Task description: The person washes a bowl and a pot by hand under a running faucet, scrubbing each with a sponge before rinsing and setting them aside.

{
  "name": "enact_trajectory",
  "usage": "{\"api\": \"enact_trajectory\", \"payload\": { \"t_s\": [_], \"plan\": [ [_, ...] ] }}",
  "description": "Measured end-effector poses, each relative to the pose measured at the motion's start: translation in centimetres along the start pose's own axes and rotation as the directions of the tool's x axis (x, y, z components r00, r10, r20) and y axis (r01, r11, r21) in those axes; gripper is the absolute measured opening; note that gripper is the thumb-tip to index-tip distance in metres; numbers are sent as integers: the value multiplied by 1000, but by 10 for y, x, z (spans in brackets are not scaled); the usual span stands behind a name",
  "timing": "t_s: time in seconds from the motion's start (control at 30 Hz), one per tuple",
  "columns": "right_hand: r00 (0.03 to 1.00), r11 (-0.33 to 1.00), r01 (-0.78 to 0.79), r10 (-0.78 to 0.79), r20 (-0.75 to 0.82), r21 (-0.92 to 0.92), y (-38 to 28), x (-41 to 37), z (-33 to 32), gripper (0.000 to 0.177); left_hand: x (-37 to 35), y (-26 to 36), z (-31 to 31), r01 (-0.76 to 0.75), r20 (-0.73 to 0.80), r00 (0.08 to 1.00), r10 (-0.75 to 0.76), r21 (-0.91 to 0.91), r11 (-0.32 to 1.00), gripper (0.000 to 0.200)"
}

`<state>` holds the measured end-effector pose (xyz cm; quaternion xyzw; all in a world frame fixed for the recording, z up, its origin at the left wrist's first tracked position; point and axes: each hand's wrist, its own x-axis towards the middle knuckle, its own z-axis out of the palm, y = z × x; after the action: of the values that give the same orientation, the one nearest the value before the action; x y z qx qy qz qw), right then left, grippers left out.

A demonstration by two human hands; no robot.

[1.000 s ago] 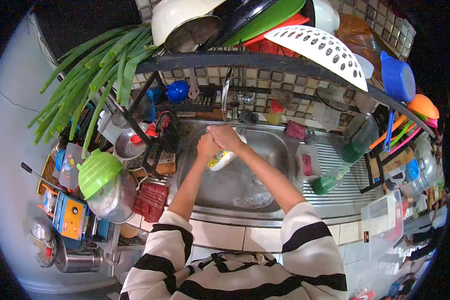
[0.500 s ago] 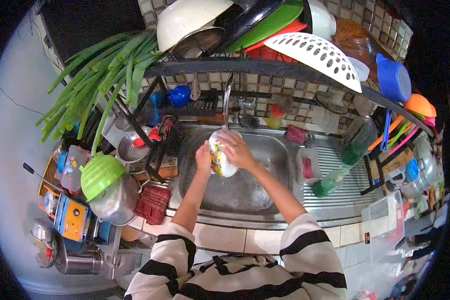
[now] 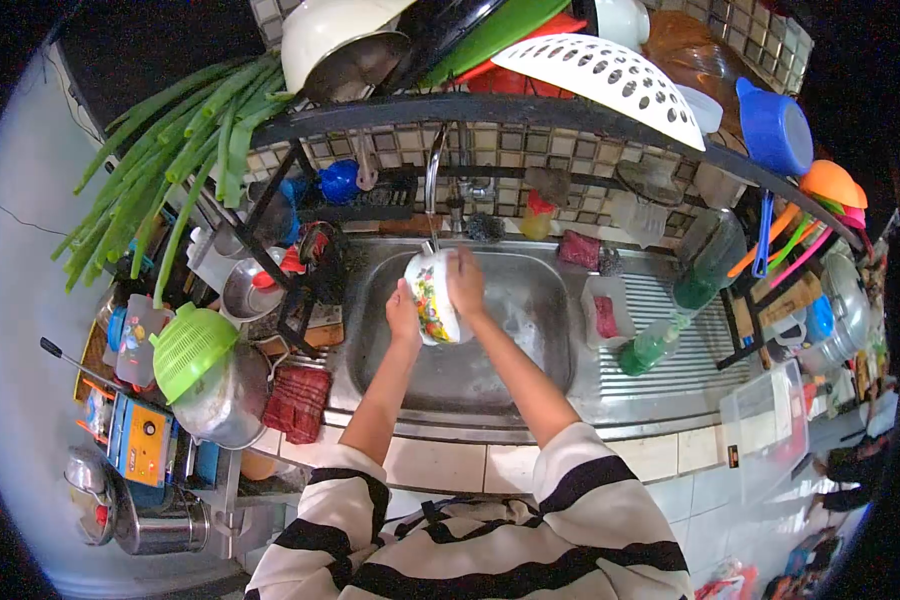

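A white bowl (image 3: 431, 297) with a colourful floral pattern is tilted on its side below the faucet (image 3: 433, 190), over the steel sink (image 3: 530, 375). My left hand (image 3: 402, 312) grips its left edge, thumb up against the patterned wall. At the bowl's right side is my right hand (image 3: 465, 287), its fingers a little blurred and bent around the edge. The bowl's inside is mostly hidden from me.
Green bottles (image 3: 653, 345) and a white container (image 3: 607, 312) stand right of the basin. A dark rack (image 3: 530, 112) with bowls and a white strainer (image 3: 610, 85) spans overhead. On the left are a red cloth (image 3: 296, 403), a green colander (image 3: 195, 350) and spring onions (image 3: 175, 150).
The bowl has turned so its patterned side shows more. My right hand has slid from across its face to its right side. The whole view has shifted slightly.
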<state>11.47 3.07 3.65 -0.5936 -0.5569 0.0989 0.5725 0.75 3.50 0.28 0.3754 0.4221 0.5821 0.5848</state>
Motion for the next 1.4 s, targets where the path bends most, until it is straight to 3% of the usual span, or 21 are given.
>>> {"api": "enact_trajectory", "payload": {
  "t_s": [0.07, 0.1, 0.13, 0.2, 0.27, 0.3, 0.33, 0.4, 0.43, 0.47, 0.5, 0.6, 0.63, 0.67, 0.73, 0.87, 0.97, 1.0, 1.07, 1.2, 1.4],
  "plan": [
    [902, 907, -397, 414, 120, -140, -2, 2, -2, 43, -2, 1, -1, 55, -23, 998, -58, -128, 990, 36],
    [910, 807, 94, 168, 380, -583, 5, -3, 6, 49, -2, 1, -2, 41, 9, 999, -40, -139, 989, 35],
    [995, 972, -94, 96, -3, -216, -5, -21, 22, 54, -1, 0, -1, 46, 14, 999, -45, -137, 989, 35],
    [981, 870, 169, -195, -9, -464, -27, -33, 17, 56, 1, -5, -2, 13, 26, 1000, -10, -118, 993, 36],
    [988, 905, 140, -157, -9, -401, -9, -8, 19, 54, -2, 6, 2, 79, 7, 997, -79, -34, 996, 36],
    [950, 970, -212, 233, 209, -118, -5, 7, 8, 52, -7, 11, 8, 100, 16, 995, -99, -139, 985, 36],
    [721, 803, -591, 486, 494, 72, 0, 22, -1, 49, -10, 12, 12, 121, 30, 993, -117, -243, 962, 36],
    [715, 836, -538, 519, 469, -105, 28, 29, 13, 43, -11, 11, 7, 107, 63, 993, -97, -181, 978, 35],
    [865, 917, -176, 317, 388, -357, 35, 19, 26, 41, -12, 15, 9, 116, 46, 993, -109, -175, 978, 35],
    [925, 785, 186, 63, 376, -590, 35, 6, 36, 39, -14, 17, 10, 125, 27, 992, -122, -171, 977, 35],
    [994, 926, 99, -110, -9, -365, -5, -15, 23, 35, -11, 12, 7, 121, 8, 993, -121, -155, 980, 37],
    [953, 946, 297, -286, 98, -128, 2, -7, 2, 35, -9, 10, 3, 166, 29, 986, -164, -256, 952, 39],
    [980, 988, 140, -148, 133, 66, 18, 2, 1, 34, -5, 3, -3, 171, 52, 985, -163, -285, 943, 42],
    [979, 999, -36, 43, 198, -39, 28, 10, -4, 37, -7, 3, -6, 170, 52, 985, -162, -282, 944, 42],
    [878, 900, -419, 369, 306, 118, 37, 14, -29, 48, -9, 4, -10, 215, 43, 976, -215, -368, 904, 42],
    [712, 662, -686, 524, 468, 302, 91, 15, -40, 61, 2, -20, -29, 304, 228, 949, -217, -479, 824, 51],
    [403, 320, -914, 663, 631, 248, 70, 10, -64, 57, -2, -24, -30, 390, 302, 914, -270, -476, 788, 53],
    [403, 321, -914, 662, 631, 247, 67, 6, -60, 57, 0, -28, -31, 388, 301, 915, -268, -477, 789, 53],
    [483, 99, -852, 528, 699, 514, 70, 2, -47, 47, 3, -36, -29, 476, 468, 856, -221, -547, 688, 49],
    [493, 236, -862, 596, 634, 448, 80, 12, -27, 40, 7, -56, -39, 446, 411, 884, -225, -591, 672, 51],
    [624, 264, -779, 237, 744, 569, 23, 26, -8, 34, -4, -39, -36, 577, 380, 816, -436, -572, 583, 53]
  ]
}}
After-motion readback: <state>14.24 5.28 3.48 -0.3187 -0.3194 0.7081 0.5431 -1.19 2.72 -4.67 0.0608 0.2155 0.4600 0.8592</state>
